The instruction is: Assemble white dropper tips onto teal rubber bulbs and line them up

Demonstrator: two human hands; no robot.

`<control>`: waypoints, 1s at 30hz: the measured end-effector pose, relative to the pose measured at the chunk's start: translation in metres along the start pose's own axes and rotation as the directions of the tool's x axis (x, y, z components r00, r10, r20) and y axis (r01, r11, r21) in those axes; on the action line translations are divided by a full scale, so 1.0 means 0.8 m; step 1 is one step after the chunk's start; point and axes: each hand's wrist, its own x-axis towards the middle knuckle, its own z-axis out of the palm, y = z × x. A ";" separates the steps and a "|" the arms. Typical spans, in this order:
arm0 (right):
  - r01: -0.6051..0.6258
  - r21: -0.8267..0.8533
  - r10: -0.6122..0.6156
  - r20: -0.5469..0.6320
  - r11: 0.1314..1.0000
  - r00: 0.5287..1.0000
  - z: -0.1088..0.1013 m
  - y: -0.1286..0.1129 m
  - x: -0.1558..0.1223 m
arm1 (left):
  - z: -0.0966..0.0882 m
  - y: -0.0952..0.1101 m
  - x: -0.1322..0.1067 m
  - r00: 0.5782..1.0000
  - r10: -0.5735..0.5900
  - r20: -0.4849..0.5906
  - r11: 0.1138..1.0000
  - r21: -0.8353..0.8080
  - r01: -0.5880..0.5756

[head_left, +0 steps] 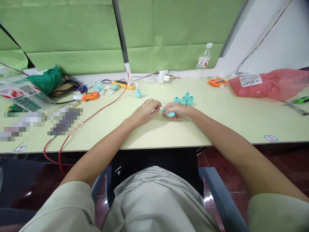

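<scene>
My right hand (178,110) is wrapped around a turquoise squeeze bulb (170,113), which lies tilted with its narrow end toward the left. Close beside that end is my left hand (147,111), its thumb and fingers curled together; a small pale piece seems to be at the fingertips, too small to name. Just behind my right hand stands a group of several turquoise bulbs (183,100) with open necks. A turquoise bulb with a white nozzle (138,91) stands upright behind my left hand.
Along the back are a yellow multimeter (123,85), a white plug adapter (163,77) and a plastic bottle (203,61). Orange clamps (217,82) and a red bag (267,85) lie right. A red cable (106,108) crosses the left, near a green bag (47,79).
</scene>
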 end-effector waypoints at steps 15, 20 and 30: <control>0.011 -0.021 -0.011 0.006 1.000 1.000 0.003 -0.003 0.000 | -0.003 0.008 0.005 1.000 0.030 -0.007 0.991 0.130 -0.029; 0.006 -0.030 -0.006 0.007 1.000 1.000 0.004 -0.005 -0.001 | -0.003 0.007 0.005 1.000 0.027 -0.015 0.993 0.117 -0.025; -0.012 0.007 0.012 0.008 1.000 1.000 0.000 -0.001 -0.001 | -0.008 0.003 -0.001 0.998 -0.016 0.063 1.000 0.011 0.016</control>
